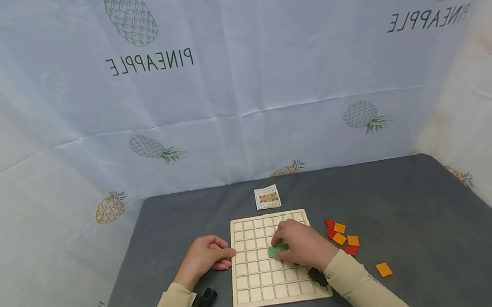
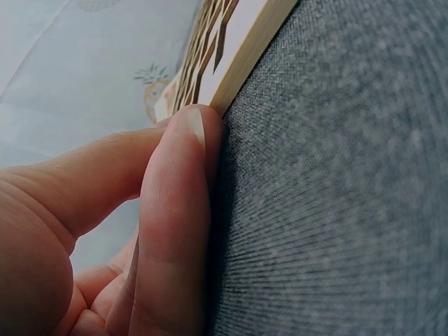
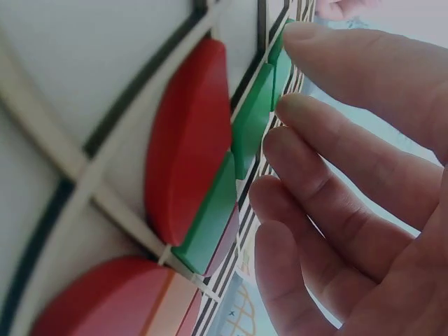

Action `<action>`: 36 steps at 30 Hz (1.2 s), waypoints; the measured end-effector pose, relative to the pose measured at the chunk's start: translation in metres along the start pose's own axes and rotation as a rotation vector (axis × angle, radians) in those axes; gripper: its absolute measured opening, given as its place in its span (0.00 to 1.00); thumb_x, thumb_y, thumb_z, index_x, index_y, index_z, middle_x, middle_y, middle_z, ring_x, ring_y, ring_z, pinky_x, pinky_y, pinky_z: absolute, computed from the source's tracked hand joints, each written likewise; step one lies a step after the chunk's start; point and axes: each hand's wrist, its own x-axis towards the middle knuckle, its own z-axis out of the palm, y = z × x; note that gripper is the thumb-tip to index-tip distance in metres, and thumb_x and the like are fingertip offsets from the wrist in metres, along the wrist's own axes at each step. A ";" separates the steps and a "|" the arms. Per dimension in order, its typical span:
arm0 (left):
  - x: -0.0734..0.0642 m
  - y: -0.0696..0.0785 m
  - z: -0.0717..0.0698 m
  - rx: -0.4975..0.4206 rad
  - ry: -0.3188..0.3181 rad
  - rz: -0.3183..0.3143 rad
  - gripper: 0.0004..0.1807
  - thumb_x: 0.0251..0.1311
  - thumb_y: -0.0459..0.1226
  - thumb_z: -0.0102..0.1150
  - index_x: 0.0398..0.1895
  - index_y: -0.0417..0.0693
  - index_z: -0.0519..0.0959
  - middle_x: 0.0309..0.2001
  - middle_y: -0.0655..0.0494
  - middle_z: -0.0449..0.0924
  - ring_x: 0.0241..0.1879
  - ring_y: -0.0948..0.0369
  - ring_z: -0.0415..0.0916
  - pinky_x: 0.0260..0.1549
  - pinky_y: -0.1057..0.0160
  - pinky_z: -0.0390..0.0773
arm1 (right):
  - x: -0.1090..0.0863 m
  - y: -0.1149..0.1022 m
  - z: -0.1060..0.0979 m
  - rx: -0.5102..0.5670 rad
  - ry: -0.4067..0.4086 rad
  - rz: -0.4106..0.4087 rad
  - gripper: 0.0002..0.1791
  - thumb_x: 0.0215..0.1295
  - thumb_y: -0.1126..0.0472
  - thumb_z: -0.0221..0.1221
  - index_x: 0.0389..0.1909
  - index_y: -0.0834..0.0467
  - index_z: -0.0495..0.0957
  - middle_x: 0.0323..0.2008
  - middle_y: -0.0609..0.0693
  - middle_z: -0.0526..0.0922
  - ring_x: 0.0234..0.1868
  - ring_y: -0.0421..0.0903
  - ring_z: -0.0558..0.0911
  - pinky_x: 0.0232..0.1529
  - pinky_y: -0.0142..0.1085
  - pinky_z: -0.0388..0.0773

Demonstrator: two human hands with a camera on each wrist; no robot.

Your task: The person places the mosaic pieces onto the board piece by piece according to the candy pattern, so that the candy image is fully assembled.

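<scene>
A pale wooden grid board (image 1: 250, 296) lies on the dark table. At its left edge, my left hand (image 1: 203, 258) holds the rim; in the left wrist view the thumb (image 2: 175, 182) meets a finger there. Over the middle of the board, my right hand (image 1: 305, 243) has thumb and forefinger at opposite sides of a green square tile (image 1: 272, 252). Closer in the right wrist view, more green tiles (image 3: 254, 119) sit in a row, beside a red piece (image 3: 189, 140) and a partly visible orange piece (image 3: 171, 301). The hand hides some cells.
Loose orange squares (image 1: 353, 240) and red pieces (image 1: 352, 250) lie right of the board, with one orange square (image 1: 383, 269) farther out. A printed pattern card (image 1: 268, 203) lies behind the board. A pineapple-print curtain (image 1: 245, 143) hangs behind the table.
</scene>
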 end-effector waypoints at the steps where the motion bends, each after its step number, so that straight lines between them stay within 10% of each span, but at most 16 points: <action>1: 0.000 0.000 0.000 0.000 0.000 -0.003 0.19 0.59 0.40 0.82 0.44 0.39 0.83 0.32 0.47 0.89 0.28 0.60 0.89 0.31 0.59 0.92 | 0.000 0.000 0.000 0.001 -0.003 0.002 0.06 0.65 0.57 0.77 0.40 0.51 0.92 0.37 0.42 0.83 0.39 0.37 0.73 0.38 0.31 0.80; 17: 0.002 0.005 0.003 0.000 -0.009 -0.009 0.19 0.59 0.40 0.82 0.44 0.39 0.84 0.31 0.48 0.89 0.29 0.60 0.89 0.31 0.60 0.92 | -0.011 0.007 -0.018 -0.009 0.020 0.026 0.07 0.66 0.56 0.76 0.42 0.51 0.92 0.39 0.42 0.85 0.42 0.40 0.78 0.42 0.33 0.83; 27: -0.002 -0.001 -0.002 0.009 -0.006 -0.017 0.19 0.59 0.40 0.82 0.45 0.38 0.83 0.31 0.47 0.88 0.28 0.60 0.89 0.31 0.60 0.92 | -0.075 0.042 -0.058 -0.068 0.093 0.142 0.05 0.66 0.58 0.76 0.41 0.48 0.91 0.40 0.40 0.83 0.44 0.44 0.80 0.41 0.35 0.84; 36: 0.002 0.000 0.000 0.002 -0.010 -0.029 0.20 0.59 0.41 0.82 0.45 0.39 0.83 0.31 0.48 0.88 0.29 0.60 0.89 0.31 0.62 0.91 | -0.120 0.061 -0.062 -0.065 0.003 0.237 0.08 0.61 0.51 0.79 0.36 0.38 0.89 0.37 0.32 0.79 0.42 0.36 0.77 0.41 0.35 0.84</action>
